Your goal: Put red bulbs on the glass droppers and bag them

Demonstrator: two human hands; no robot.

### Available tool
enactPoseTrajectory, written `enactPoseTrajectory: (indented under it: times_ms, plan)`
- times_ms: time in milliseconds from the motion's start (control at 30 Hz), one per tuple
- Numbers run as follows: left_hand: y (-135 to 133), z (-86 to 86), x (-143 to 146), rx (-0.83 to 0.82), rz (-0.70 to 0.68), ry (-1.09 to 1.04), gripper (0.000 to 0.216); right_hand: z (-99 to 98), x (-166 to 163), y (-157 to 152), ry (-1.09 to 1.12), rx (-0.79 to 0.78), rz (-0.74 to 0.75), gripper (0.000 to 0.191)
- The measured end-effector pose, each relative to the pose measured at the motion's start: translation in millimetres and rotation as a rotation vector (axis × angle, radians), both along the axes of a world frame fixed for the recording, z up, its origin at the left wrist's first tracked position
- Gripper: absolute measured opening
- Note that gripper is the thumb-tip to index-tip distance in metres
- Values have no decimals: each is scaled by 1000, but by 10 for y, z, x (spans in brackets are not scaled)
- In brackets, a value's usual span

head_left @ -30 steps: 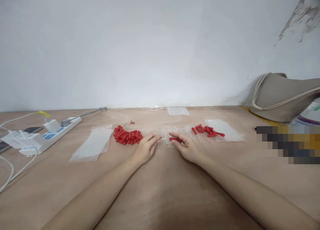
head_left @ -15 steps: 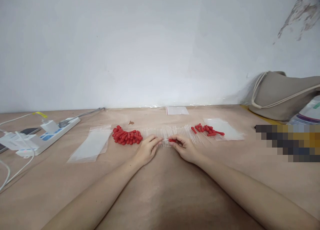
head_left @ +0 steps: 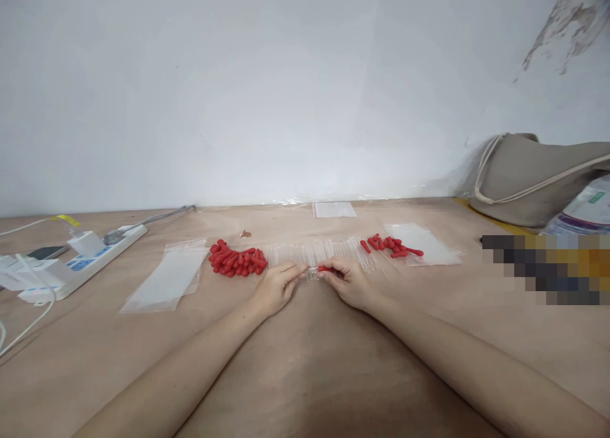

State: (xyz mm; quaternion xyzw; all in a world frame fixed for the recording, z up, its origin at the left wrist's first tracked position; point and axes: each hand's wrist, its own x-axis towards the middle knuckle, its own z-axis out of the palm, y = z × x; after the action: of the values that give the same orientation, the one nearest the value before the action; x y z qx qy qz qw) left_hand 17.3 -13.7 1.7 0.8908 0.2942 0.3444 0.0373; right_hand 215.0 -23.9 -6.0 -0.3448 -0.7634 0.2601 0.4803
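Note:
Pinched between the fingertips of my left hand is a thin clear tube, pointing right. My right hand grips a red rubber bulb, whose end meets the tube between my hands; how far the tube sits inside it is too small to tell. Beyond my fingers lies a row of clear dropper tubes. A heap of red rubber bulbs rests left of the row. To its right, a smaller scatter of red bulbs lies partly on a clear plastic bag.
Clear zip bags lie at left, more plastic bags at right, and another bag near the wall. A white power strip with plugs and cables occupies the left side. A grey-beige bag stands at the right back.
The view has shifted slightly, moving everything a little left. My hands are slightly closer together, still holding the tube and the red bulb end to end.

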Motion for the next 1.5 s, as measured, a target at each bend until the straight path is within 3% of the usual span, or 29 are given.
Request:
enactPoseTrajectory:
  times_ms: [367,733,1133,1300,1500]
  plan:
    - [16,-22,-33,123,-42,33,32,23,21,-13,-92,185,32,13]
    - [-31,-36,-51,195,15,173,28,66,54,-22,-319,376,15,15]
    - [-88,-11,23,312,108,322,26,15,19,-3,-383,277,52,12]
    - [-84,-17,44,285,123,367,24,16,5,24,-368,247,75,10]
    - [6,-61,4,252,106,123,25,51,71,62,-273,174,32,11]
